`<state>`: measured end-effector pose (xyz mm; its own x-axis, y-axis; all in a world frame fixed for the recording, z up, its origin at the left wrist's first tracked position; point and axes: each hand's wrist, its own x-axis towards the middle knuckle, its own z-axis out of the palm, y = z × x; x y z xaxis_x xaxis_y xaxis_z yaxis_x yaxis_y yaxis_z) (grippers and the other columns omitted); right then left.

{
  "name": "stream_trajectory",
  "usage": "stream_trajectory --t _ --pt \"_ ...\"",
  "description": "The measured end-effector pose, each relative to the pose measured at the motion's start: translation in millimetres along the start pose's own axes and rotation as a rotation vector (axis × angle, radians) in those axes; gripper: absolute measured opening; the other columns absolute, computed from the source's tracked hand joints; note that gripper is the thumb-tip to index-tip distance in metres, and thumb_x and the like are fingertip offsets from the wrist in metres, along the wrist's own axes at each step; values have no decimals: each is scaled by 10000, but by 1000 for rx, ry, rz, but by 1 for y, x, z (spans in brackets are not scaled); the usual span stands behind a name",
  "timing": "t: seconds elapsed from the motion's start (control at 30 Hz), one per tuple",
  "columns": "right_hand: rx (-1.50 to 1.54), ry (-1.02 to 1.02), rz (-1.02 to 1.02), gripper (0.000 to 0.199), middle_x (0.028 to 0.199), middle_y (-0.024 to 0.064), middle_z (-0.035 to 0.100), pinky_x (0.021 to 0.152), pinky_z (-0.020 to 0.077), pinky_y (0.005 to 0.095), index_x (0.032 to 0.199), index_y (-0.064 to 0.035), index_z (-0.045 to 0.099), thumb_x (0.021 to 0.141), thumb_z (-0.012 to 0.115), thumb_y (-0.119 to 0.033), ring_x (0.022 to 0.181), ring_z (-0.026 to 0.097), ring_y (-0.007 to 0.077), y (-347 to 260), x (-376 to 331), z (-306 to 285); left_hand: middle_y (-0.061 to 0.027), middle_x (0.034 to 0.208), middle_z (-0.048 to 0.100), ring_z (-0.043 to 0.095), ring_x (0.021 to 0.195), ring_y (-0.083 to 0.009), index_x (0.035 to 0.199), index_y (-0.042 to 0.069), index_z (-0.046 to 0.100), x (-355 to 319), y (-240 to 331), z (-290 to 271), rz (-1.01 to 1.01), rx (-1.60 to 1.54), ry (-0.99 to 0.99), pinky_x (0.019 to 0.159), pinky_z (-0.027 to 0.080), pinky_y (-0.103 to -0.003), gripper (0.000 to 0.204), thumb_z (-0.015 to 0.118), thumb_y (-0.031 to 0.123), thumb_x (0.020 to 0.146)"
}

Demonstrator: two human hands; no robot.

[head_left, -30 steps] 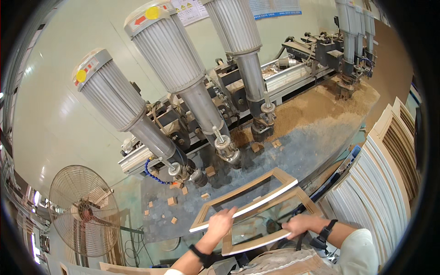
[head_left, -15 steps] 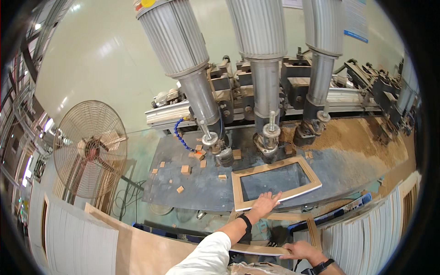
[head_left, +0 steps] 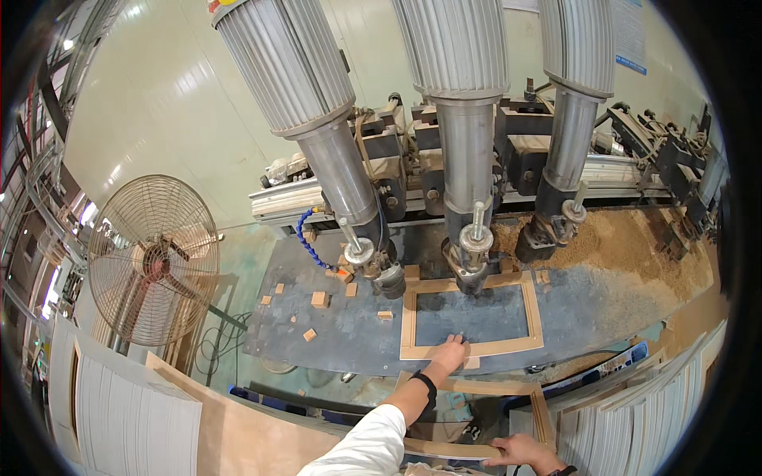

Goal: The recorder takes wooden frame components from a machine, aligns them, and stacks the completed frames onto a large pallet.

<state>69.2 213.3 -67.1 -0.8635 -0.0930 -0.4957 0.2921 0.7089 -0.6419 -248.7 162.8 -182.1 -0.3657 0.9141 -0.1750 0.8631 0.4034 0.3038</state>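
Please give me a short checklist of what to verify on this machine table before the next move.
1. Left hand on the front rail of the upper wooden frame: ok.
2. Upper wooden frame lying on the table: ok, it appears flat.
3. Right hand holding the second frame: ok, at its near rail.
4. Table clear of loose wooden blocks: not ok, several lie left of the upper frame.
5. Table clear of sawdust: not ok, it is spread over the right part.
6. Middle motor stopped: cannot tell from the picture.
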Motion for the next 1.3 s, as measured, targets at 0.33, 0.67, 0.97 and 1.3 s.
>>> stream_trajectory --t 0.33,0.67,0.97,1.3 --pt "-4 3 -48 645 639 169 625 590 509 435 971 -71 672 799 532 -676 631 627 378 -12 -1 -17 -118 1111 564 545 1069 -351 1039 92 663 -6 -21 -17 -63 -15 -88 875 504 -432 356 726 174 699" --pt "-114 78 -25 608 770 154 673 607 526 435 1167 -167 625 804 545 -648 680 647 371 -42 -27 -33 -192 1167 569 532 1122 -348 1190 58 583 -18 -42 -56 -90 -94 -249 933 458 -420 477 717 212 759" --pt "-462 543 -206 490 788 76 633 546 512 410 1175 -229 593 786 615 -526 641 635 292 25 68 -49 -138 1228 594 564 1132 -243 1312 25 496 -234 32 -222 120 -880 127 967 430 -347 462 606 223 910" --pt "-476 618 -220 455 1050 100 585 861 445 466 1128 -174 607 742 704 -396 1013 553 297 83 196 -81 -137 1142 645 606 1033 -164 1285 38 534 -312 32 -78 -548 -1176 15 913 464 -285 425 606 250 924"
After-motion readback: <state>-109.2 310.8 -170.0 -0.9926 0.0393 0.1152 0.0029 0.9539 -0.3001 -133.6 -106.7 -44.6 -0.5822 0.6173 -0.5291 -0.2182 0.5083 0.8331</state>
